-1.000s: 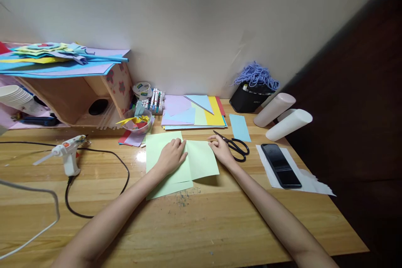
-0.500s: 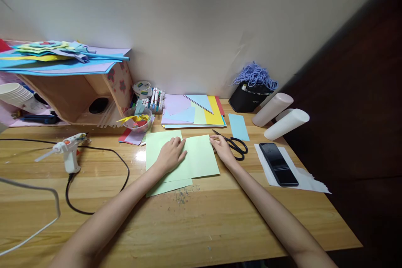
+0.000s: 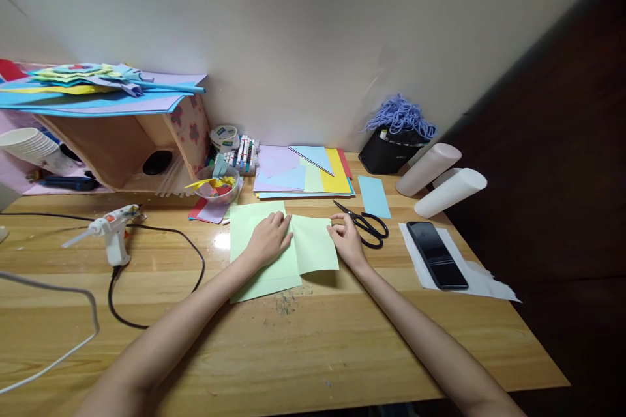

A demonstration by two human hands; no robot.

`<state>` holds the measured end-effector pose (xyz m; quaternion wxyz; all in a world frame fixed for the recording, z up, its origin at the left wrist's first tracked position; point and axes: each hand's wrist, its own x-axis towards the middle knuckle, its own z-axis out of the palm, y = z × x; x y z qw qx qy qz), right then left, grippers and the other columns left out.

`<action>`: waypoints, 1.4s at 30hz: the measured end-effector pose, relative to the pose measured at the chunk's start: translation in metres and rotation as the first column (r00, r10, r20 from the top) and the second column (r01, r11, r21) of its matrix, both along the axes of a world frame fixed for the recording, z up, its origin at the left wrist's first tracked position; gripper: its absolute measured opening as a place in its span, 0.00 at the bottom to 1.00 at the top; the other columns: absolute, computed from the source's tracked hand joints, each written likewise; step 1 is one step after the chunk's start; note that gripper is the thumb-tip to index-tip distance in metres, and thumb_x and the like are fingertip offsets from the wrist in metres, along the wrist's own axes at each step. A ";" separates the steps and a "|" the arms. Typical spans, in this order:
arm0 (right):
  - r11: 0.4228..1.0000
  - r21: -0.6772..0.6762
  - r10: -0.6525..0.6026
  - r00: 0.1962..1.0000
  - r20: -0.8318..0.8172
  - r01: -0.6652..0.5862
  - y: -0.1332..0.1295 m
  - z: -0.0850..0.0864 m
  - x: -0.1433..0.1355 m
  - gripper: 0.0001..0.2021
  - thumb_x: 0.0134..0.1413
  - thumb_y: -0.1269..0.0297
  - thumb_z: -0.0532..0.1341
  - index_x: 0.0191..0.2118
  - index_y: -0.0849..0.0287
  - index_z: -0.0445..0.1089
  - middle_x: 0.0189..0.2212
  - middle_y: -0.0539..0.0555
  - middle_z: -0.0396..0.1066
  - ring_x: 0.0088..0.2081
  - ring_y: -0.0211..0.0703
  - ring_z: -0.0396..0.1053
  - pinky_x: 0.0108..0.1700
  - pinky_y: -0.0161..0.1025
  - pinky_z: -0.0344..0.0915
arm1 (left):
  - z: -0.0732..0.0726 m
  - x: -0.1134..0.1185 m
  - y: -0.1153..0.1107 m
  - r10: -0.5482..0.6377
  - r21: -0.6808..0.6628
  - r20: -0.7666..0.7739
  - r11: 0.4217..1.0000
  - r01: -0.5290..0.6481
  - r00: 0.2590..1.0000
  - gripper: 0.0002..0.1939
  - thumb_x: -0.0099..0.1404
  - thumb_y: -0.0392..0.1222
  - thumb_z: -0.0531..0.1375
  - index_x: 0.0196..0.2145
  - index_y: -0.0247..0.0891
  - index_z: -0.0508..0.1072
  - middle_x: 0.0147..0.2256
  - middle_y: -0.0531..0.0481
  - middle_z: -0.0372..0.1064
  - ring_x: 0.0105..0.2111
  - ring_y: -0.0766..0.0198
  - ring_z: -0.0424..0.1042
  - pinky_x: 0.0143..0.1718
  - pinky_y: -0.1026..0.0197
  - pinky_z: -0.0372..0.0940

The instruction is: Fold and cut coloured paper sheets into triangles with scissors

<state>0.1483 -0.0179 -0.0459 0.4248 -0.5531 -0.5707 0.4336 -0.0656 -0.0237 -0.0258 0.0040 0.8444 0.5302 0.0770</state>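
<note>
Light green paper lies in front of me, its right flap lifted off the table and slightly bowed. My right hand pinches that flap at its right edge, near the far corner. With fingers stretched out flat, my left hand presses on the paper left of the flap. More light green paper shows beneath, jutting out toward me. Just beyond my right hand, black-handled scissors lie on the table, touching neither hand.
A stack of coloured paper lies toward the wall, beside a bowl of paper scraps. On the left stands a glue gun with its black cord. A phone, white rolls and a blue paper piece are on the right.
My right hand has raised the green flap's right edge and drawn it slightly up and inward. The left hand stays pressed on the paper.
</note>
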 end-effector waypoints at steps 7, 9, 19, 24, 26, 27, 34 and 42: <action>0.994 -0.069 0.085 0.994 -0.074 -0.090 -0.002 0.003 0.010 0.21 0.47 0.59 0.58 0.47 0.55 0.53 0.19 0.43 0.61 0.22 0.36 0.61 0.26 0.33 0.58 | 0.003 -0.002 -0.001 0.009 -0.011 0.040 1.000 -0.009 0.999 0.23 0.64 0.47 0.43 0.53 0.35 0.57 0.42 0.42 0.59 0.40 0.56 0.60 0.41 0.55 0.57; 0.980 -0.112 0.153 0.985 -0.080 -0.162 0.003 0.006 0.012 0.25 0.44 0.60 0.60 0.49 0.55 0.53 0.20 0.43 0.60 0.22 0.36 0.62 0.26 0.33 0.58 | 0.005 -0.003 -0.004 0.022 -0.025 0.077 0.999 -0.020 0.997 0.23 0.64 0.46 0.43 0.53 0.35 0.57 0.42 0.42 0.60 0.40 0.56 0.61 0.42 0.55 0.58; 0.983 -0.104 0.146 0.987 -0.065 -0.152 0.038 0.005 0.014 0.23 0.42 0.62 0.59 0.47 0.57 0.56 0.17 0.41 0.56 0.19 0.34 0.57 0.23 0.32 0.55 | -0.015 -0.006 -0.004 -0.094 -0.105 0.138 0.988 0.109 0.986 0.32 0.64 0.52 0.40 0.60 0.29 0.41 0.61 0.39 0.38 0.60 0.58 0.39 0.59 0.53 0.39; 0.994 -0.059 0.097 0.994 0.044 -0.094 0.033 -0.001 0.019 0.21 0.43 0.62 0.59 0.46 0.56 0.58 0.16 0.40 0.53 0.18 0.32 0.53 0.23 0.32 0.53 | -0.019 -0.007 -0.001 -0.089 -0.092 0.136 0.991 0.102 0.987 0.32 0.64 0.53 0.40 0.61 0.31 0.38 0.61 0.42 0.35 0.60 0.59 0.37 0.59 0.54 0.38; 0.997 -0.051 0.061 0.996 0.063 -0.058 0.029 -0.003 0.022 0.21 0.43 0.62 0.59 0.46 0.56 0.59 0.15 0.40 0.53 0.17 0.32 0.54 0.23 0.32 0.54 | -0.019 -0.007 -0.001 -0.089 -0.086 0.136 0.991 0.101 0.987 0.32 0.64 0.53 0.40 0.61 0.32 0.38 0.61 0.43 0.35 0.60 0.59 0.37 0.59 0.54 0.38; 0.997 -0.062 0.049 0.997 0.055 -0.046 0.027 -0.002 0.023 0.21 0.43 0.62 0.59 0.46 0.56 0.58 0.16 0.41 0.54 0.18 0.33 0.55 0.23 0.32 0.55 | -0.019 -0.007 -0.002 -0.090 -0.085 0.135 0.991 0.102 0.987 0.32 0.64 0.52 0.40 0.61 0.32 0.38 0.61 0.43 0.35 0.60 0.59 0.37 0.59 0.54 0.38; 0.942 -0.239 0.196 0.965 -0.175 -0.235 0.003 0.017 0.024 0.37 0.39 0.64 0.64 0.56 0.54 0.46 0.29 0.51 0.71 0.29 0.43 0.70 0.37 0.44 0.66 | -0.018 -0.006 -0.003 -0.082 -0.077 0.145 0.993 0.094 0.986 0.31 0.65 0.51 0.40 0.60 0.32 0.39 0.61 0.43 0.36 0.61 0.60 0.36 0.59 0.54 0.38; 0.980 -0.201 -0.013 0.989 -0.149 -0.017 -0.023 0.013 0.044 0.34 0.39 0.63 0.64 0.54 0.56 0.50 0.34 0.56 0.72 0.36 0.47 0.71 0.42 0.47 0.66 | -0.016 -0.006 -0.004 -0.083 -0.110 0.255 0.987 0.114 0.963 0.30 0.64 0.49 0.42 0.60 0.33 0.41 0.61 0.42 0.38 0.60 0.59 0.38 0.59 0.53 0.37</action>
